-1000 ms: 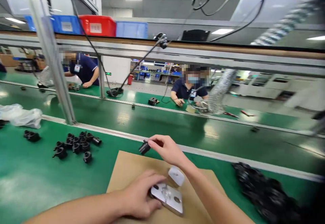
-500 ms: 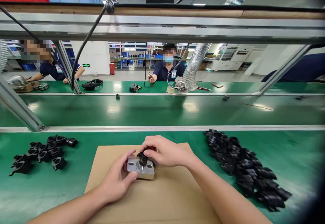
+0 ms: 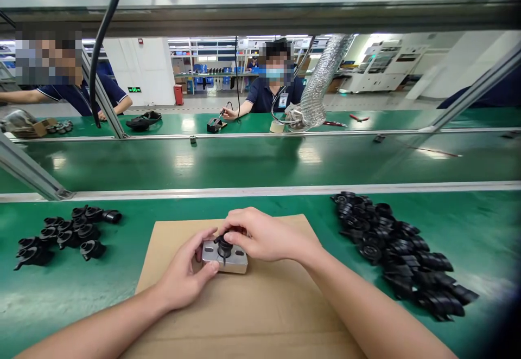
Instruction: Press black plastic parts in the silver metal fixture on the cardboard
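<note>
A silver metal block (image 3: 234, 264) with two slots in its top rests on a brown cardboard sheet (image 3: 260, 310). My left hand (image 3: 185, 275) grips the block's left end, thumb on the front edge and fingers behind. Upright at the middle of the block stands a black plastic part (image 3: 224, 248), round with a small side arm. My right hand (image 3: 260, 235) is closed around its top, thumb and fingers pressed to it from above. The fingers hide some of the part, so how deep it sits in the block cannot be seen.
Several black plastic parts (image 3: 67, 231) lie on the green bench to the left. A bigger heap of black parts (image 3: 393, 248) lies to the right. A metal rail (image 3: 260, 192) crosses behind the cardboard. Opposite, a person (image 3: 266, 96) holds a thin tool beside a silver duct (image 3: 321, 88).
My right hand has moved down slightly with the black part, which now sits lower against the block. My left hand keeps its grip. The camera view has tilted downward.
</note>
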{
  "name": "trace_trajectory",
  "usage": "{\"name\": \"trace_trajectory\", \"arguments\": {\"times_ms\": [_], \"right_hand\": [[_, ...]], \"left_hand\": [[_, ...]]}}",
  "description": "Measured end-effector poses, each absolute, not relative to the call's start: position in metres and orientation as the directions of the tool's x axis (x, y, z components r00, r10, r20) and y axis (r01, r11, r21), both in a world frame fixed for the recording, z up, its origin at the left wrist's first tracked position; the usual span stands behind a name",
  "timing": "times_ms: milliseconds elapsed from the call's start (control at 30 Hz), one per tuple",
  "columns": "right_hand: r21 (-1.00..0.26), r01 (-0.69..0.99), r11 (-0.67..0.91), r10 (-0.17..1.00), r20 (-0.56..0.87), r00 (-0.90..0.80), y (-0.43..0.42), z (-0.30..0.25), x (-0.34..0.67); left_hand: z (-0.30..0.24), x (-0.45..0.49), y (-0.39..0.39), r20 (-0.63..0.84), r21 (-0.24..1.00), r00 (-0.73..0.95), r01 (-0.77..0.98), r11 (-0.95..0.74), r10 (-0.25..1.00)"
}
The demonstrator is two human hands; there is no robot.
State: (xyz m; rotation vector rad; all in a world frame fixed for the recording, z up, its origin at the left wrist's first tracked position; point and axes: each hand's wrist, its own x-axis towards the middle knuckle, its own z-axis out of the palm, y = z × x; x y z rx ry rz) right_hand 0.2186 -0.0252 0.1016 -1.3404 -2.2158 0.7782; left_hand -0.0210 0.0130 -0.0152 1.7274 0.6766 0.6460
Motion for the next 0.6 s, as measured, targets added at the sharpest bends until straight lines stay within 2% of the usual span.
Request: {"name": "trace_trajectory", "arguments": {"times_ms": [300,600], "right_hand": [[-0.641,0.672,0.37,0.893,0.047,-0.447,-0.026,0.095,0.222],[-0.546,0.714,0.439,0.871,0.064,-0.486,-0.023,0.091,0.212]], "left_hand": [[-0.011,-0.021,0.015,0.049,0.976,0.686,0.121,-0.18,0.726],[-0.008,-0.02,0.017,0.048,0.984,0.685,0.091,-0.15,0.727]]}}
